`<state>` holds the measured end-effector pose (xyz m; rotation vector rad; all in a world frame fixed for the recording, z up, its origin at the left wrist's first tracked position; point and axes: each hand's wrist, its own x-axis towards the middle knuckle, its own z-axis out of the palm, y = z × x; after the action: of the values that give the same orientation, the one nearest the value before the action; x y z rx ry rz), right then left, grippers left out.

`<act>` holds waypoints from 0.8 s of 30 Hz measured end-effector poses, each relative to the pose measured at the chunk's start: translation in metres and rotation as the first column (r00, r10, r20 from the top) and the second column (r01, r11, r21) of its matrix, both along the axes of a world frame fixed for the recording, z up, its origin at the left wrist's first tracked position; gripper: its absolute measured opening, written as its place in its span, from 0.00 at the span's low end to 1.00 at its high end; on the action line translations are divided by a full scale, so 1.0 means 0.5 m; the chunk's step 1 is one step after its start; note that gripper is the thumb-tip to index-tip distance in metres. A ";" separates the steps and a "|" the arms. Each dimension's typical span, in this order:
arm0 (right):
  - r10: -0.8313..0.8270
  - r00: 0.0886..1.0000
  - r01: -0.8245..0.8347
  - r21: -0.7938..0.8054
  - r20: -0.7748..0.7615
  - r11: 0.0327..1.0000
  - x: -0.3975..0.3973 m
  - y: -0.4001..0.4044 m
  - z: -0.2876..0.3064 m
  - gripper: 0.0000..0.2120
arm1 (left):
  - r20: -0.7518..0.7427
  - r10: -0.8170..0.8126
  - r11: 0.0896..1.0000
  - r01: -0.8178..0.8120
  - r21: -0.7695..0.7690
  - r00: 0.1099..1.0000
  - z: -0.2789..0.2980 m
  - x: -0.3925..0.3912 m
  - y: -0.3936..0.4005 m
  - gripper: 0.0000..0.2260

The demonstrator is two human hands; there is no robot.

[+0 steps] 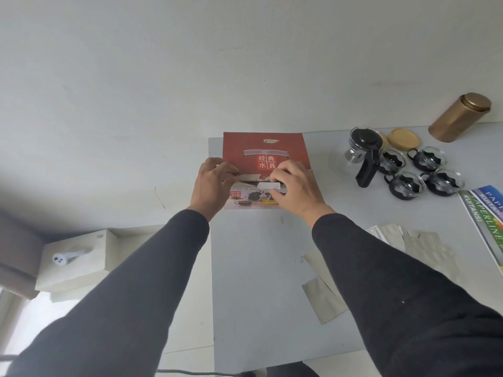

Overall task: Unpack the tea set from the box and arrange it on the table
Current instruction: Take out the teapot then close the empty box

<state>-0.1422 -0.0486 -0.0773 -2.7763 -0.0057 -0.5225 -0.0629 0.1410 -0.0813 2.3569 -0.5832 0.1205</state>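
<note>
A red tea-set box point(265, 148) with white characters stands at the table's far left corner. My left hand point(211, 182) grips the box's front top edge at its left side. My right hand point(296, 186) pinches a white tab point(269, 185) at the front flap. To the right on the table stand a glass teapot point(359, 155) with a black lid and handle and several small glass cups point(428, 159) in black holders.
A gold tin point(460, 118) and a round wooden lid point(403, 137) sit at the back right. Silver foil packets point(324, 297) and a printed booklet point(487, 219) lie on the grey table point(253, 268). Left of the table stands a white box point(89, 257) with a small white device on it.
</note>
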 end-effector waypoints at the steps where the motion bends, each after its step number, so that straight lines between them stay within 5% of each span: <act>1: 0.003 1.000 -0.003 -0.007 0.006 1.000 0.001 0.000 0.000 0.11 | -0.002 0.005 1.000 -0.005 -0.007 1.000 -0.002 0.000 -0.001 0.07; 17: 0.028 0.995 -0.025 -0.032 0.095 0.999 0.003 -0.003 -0.015 0.06 | -0.005 0.007 0.999 -0.007 -0.052 1.000 -0.007 0.001 -0.003 0.07; 22: -0.126 0.990 0.119 0.100 0.065 0.988 0.012 0.006 -0.002 0.08 | -0.046 0.001 0.997 -0.005 -0.081 0.999 -0.001 -0.001 -0.003 0.10; 24: -0.243 0.970 0.241 0.131 -0.006 0.962 0.011 -0.002 0.001 0.16 | -0.129 0.035 0.994 -0.048 -0.098 0.991 -0.002 -0.002 -0.005 0.16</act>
<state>-0.1367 -0.0497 -0.0770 -2.6592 0.3574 -0.5749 -0.0637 0.1385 -0.0824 2.2606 -0.4555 0.0174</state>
